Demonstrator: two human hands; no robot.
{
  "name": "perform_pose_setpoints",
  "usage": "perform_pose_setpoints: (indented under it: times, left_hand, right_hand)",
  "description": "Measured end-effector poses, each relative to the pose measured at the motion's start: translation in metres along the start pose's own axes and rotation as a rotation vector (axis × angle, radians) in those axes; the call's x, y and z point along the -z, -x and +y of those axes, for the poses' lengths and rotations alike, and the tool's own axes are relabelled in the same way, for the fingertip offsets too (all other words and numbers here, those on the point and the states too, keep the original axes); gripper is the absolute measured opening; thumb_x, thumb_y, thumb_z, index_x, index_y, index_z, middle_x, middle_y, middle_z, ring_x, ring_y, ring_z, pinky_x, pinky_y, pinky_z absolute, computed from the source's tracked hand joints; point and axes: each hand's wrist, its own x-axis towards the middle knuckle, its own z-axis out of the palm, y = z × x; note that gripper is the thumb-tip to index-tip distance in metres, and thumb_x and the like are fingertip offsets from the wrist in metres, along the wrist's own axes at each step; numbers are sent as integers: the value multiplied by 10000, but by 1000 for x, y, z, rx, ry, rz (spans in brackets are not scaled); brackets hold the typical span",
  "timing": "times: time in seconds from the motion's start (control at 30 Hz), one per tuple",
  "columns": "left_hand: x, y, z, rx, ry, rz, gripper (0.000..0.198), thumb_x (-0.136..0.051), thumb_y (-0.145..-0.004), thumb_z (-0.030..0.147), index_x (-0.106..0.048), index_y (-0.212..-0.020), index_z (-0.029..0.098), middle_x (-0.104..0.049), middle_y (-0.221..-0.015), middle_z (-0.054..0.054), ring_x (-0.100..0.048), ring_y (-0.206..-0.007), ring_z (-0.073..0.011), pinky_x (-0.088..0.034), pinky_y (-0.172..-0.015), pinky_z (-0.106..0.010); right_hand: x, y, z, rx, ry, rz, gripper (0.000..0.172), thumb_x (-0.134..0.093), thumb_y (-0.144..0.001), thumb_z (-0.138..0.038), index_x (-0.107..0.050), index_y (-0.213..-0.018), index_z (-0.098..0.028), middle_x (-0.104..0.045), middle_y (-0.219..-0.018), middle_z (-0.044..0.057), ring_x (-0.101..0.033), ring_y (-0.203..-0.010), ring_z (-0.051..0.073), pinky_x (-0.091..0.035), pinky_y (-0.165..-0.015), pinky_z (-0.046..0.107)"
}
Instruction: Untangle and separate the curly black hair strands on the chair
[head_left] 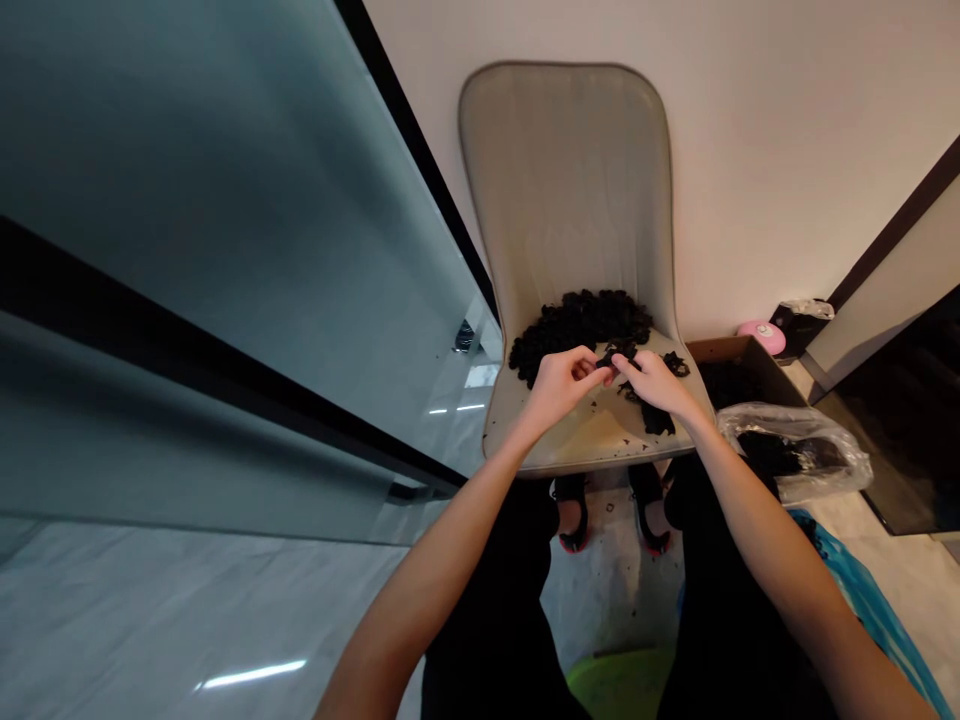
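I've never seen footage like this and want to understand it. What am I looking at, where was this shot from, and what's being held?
This single view comes from a camera worn on a person's head, looking down at their own bare hands. There is no machine. The left hand and right hand together pinch a small dark curly clump, just in front of a larger pile of the same material. The pile lies on a pale padded chair. To the right sit a cardboard box and a plastic bag, both holding dark material.

We had our bare left forearm [442, 560] and right forearm [772, 550] reaching forward, left hand [559, 388] and right hand [652, 388] close together, wrists bent, fingers [592, 370] curled inward, nearly meeting.
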Motion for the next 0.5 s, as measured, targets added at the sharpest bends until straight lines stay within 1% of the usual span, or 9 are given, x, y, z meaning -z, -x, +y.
perform_pose_setpoints:
  times: [0.07, 0.17, 0.23, 0.3, 0.4, 0.47, 0.5]
  left_hand:
    - [-1, -1, 2, -22, -46, -11, 244, -696, -849, 391, -673, -757, 166, -657, -669, -1, -557, -609, -122, -384, -587, -237]
    - [-2, -3, 4, -84, -100, -33, 234, -698, -843, 330, -620, -700, 161, -609, -621, 19, -517, -585, -109, -356, -583, -231]
    - [-3, -4, 6, -145, -122, -68, 254, -697, -832, 297, -577, -655, 160, -578, -606, 28, -490, -582, -102, -338, -589, -231]
    - [-5, -4, 9, -178, -106, -112, 248, -678, -836, 285, -573, -650, 159, -558, -602, 34, -464, -580, -99, -319, -587, -233]
    - [-7, -3, 14, -143, 44, -183, 206, -623, -854, 286, -616, -690, 160, -542, -607, 33, -441, -586, -103, -308, -576, -230]
    - [-11, -3, 17, -68, 252, -208, 228, -591, -853, 310, -609, -679, 163, -522, -595, 26, -422, -572, -104, -313, -563, -225]
    - [-14, -3, 18, -20, 378, -193, 247, -585, -844, 327, -584, -657, 166, -501, -582, 26, -403, -554, -100, -311, -551, -222]
  right_hand:
    - [-2, 0, -2, -10, 16, 7, 613, -424, -992, -626, -709, -720, -156, -696, -709, 54, -599, -698, 169, -424, -741, 300]
    - [-3, 1, -5, -54, -22, -2, 553, -496, -969, -598, -667, -677, -160, -677, -685, 45, -596, -672, 157, -427, -719, 290]
    - [-2, 1, -5, -105, -60, 0, 533, -555, -934, -600, -623, -634, -165, -635, -614, 24, -557, -596, 134, -410, -649, 273]
    - [0, 1, -5, -145, -127, -26, 547, -585, -905, -620, -581, -592, -171, -572, -533, -2, -497, -522, 108, -374, -575, 255]
    - [0, 3, -8, -168, -332, -83, 570, -627, -857, -662, -526, -565, -183, -488, -470, -36, -406, -455, 75, -290, -488, 232]
    - [-4, 4, -13, -154, -527, -101, 579, -643, -835, -682, -484, -564, -196, -432, -444, -60, -347, -429, 62, -234, -461, 230]
    - [-8, 4, -16, -142, -627, -106, 583, -641, -835, -687, -462, -564, -202, -405, -430, -70, -323, -417, 58, -223, -458, 230]
